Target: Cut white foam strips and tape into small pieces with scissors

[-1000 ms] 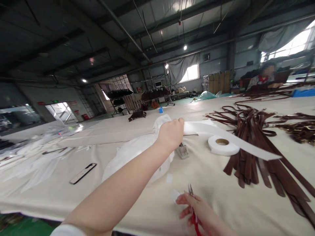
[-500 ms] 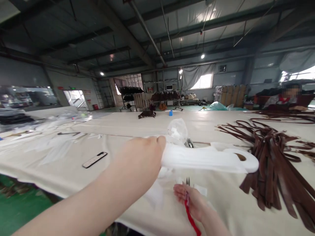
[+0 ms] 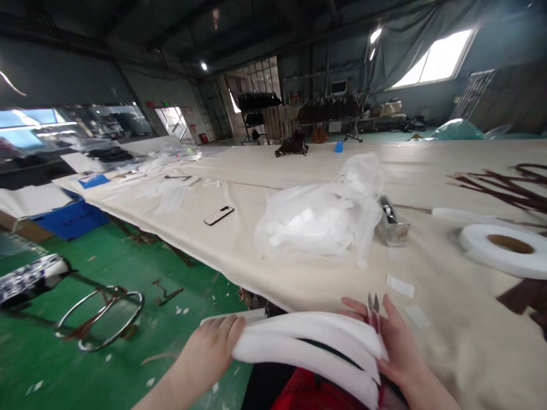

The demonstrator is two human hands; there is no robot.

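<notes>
My left hand (image 3: 220, 344) is closed around one end of several white strips (image 3: 307, 344), which bow across toward the right just beyond the table's near edge. My right hand (image 3: 397, 344) has a small pair of scissors (image 3: 374, 310) in it, blades pointing up, with something red trailing below. Its fingers are partly spread around the scissors, and the strips' other ends lie against its palm. On the table beyond, a clear plastic bag (image 3: 316, 222) holds white pieces. Beside the bag stands a metal tape dispenser (image 3: 393, 222), and farther right lies a white roll (image 3: 478, 242).
A phone-shaped object (image 3: 219, 216) lies left of the bag on the cloth-covered table (image 3: 239, 256). Brown straps (image 3: 491, 185) lie at the right. A metal-ringed stand (image 3: 102, 319) is on the green floor at left, near blue boxes (image 3: 68, 219).
The view has turned down and left. My left hand has come from over the table to near my body with the white strips, now beside my right hand. The roll lies on the table.
</notes>
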